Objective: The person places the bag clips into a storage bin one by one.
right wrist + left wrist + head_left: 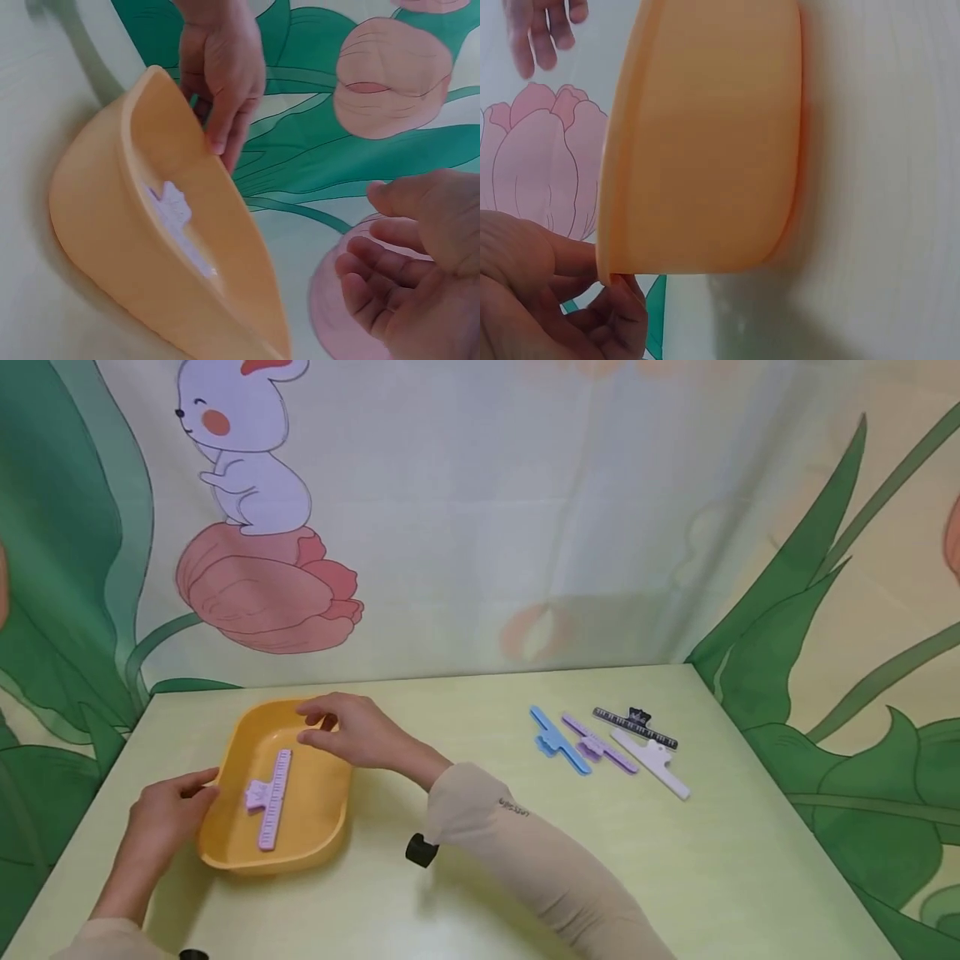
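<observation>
My left hand [167, 814] pinches the oblong yellow plastic tray [318, 797], seemingly light, stiff, best held by its rim; my right hand [352, 733], empty, curls loosely.

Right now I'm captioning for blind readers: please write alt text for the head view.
A person's left hand grips the rim of a yellow tray holding one pink clip, while the empty right hand hovers by the tray's far right corner. At right on the green table lie a blue clip, a purple clip, a white clip and a black clip.
</observation>
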`<state>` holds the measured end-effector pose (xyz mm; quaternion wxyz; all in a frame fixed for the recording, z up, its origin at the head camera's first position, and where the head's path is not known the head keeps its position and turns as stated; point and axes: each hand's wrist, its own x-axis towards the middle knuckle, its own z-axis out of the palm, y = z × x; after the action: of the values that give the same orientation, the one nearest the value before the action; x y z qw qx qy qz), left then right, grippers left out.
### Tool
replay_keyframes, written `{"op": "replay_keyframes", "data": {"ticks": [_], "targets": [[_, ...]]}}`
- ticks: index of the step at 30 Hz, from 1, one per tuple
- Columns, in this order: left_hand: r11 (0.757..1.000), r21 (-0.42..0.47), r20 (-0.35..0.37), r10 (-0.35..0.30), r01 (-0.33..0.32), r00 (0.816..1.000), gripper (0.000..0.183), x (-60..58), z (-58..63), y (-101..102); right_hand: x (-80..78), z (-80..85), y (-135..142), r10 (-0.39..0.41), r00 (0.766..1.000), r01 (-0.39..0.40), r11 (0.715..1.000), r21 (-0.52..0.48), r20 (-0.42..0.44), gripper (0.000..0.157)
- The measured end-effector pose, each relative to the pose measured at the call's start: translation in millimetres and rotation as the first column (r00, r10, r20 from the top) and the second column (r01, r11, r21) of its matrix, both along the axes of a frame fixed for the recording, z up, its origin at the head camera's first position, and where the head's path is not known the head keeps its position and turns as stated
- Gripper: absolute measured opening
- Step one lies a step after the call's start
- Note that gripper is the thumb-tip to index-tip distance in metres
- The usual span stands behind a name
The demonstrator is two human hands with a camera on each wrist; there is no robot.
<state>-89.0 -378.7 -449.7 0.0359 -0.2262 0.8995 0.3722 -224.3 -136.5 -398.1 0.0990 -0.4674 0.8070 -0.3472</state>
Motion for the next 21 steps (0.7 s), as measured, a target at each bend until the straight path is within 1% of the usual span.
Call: {"op": "replay_keyframes", "data": {"ticks": [6,9,15,21], "targets": [[1.0,-0.02,0.023,0.014,-0.014,1.0,0.053,3.2,4.9,4,-2.4,12.9,31,0.046,0.999,-0.046,0.999,0.004,0.002,0.04],[0.999,-0.038,0.047,0.019,-0.018,0.999,0.053,1.2,9.2,6,-6.9,18.2,51,0.052,0.999,-0.052,0.999,-0.014,0.012,0.039],[0.998,-0.057,0.077,0.035,-0.03,0.996,0.052,-0.2,13.3,5,-13.5,22.2,94,0.027,0.999,-0.026,1.0,-0.008,0.027,0.039],[0.997,-0.051,0.091,0.058,-0.054,0.994,0.052,1.7,12.9,4,-21.3,21.9,135,-0.042,0.998,0.042,0.999,-0.025,0.036,0.039]]}}
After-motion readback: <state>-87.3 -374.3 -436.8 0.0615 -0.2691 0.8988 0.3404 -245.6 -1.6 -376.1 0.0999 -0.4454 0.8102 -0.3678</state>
